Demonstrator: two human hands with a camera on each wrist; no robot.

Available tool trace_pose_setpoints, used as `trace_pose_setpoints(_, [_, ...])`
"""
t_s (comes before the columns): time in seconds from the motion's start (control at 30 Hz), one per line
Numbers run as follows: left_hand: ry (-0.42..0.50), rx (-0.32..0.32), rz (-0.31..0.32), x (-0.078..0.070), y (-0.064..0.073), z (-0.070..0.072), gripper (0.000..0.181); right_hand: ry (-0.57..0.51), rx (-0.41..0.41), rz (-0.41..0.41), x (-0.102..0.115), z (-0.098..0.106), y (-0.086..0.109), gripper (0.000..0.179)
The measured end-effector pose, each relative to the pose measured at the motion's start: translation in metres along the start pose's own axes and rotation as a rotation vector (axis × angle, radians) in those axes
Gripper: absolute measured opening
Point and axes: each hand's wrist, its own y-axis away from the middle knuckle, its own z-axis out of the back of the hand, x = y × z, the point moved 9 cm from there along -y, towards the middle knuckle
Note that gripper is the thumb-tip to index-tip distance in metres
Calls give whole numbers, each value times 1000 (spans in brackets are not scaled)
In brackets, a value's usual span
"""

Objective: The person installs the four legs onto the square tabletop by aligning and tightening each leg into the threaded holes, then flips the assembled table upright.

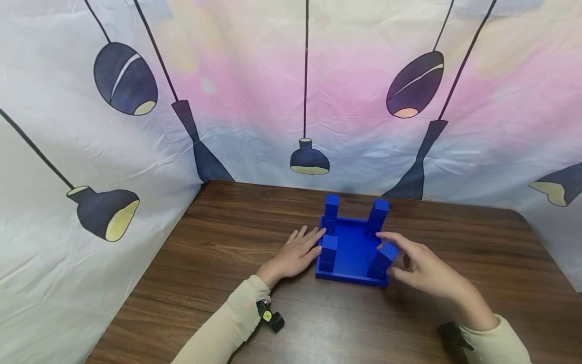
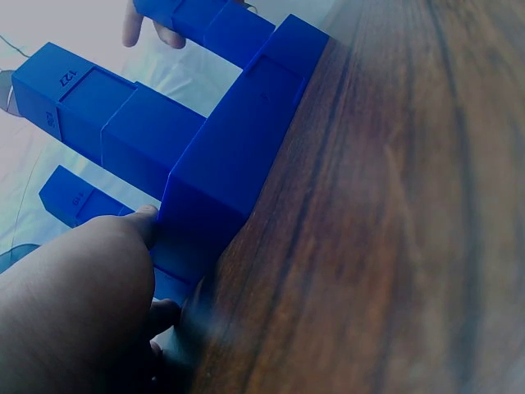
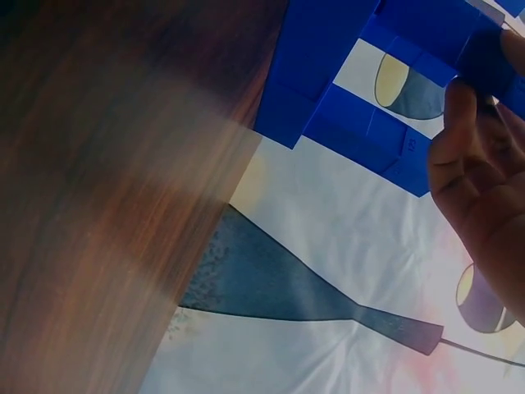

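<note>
A square blue tray (image 1: pixel 350 245) with a low rim lies on the table. At its corners rise columns of stacked blue blocks: near left (image 1: pixel 328 253), far left (image 1: pixel 332 207), far right (image 1: pixel 378 215) and near right (image 1: pixel 383 260). My left hand (image 1: pixel 295 255) has its fingers straight, and the fingertips touch the tray's left side. The right hand (image 1: pixel 425 268) pinches the top blue block (image 3: pixel 492 61) of the near-right column between thumb and fingers. Small numbers mark some blocks, such as the near-left column (image 2: pixel 107 107) in the left wrist view.
The brown wooden table (image 1: pixel 218 237) extends on both sides of the tray. Behind it hangs a pale cloth (image 1: pixel 254 101) printed with dark lamps. A small dark device (image 1: pixel 273 316) is strapped at the left sleeve.
</note>
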Motion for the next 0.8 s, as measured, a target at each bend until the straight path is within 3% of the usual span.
trace_pose_setpoints(0.8, [9,-2,1,-1,0,1,59,51,-34,13,1,2,-1,68])
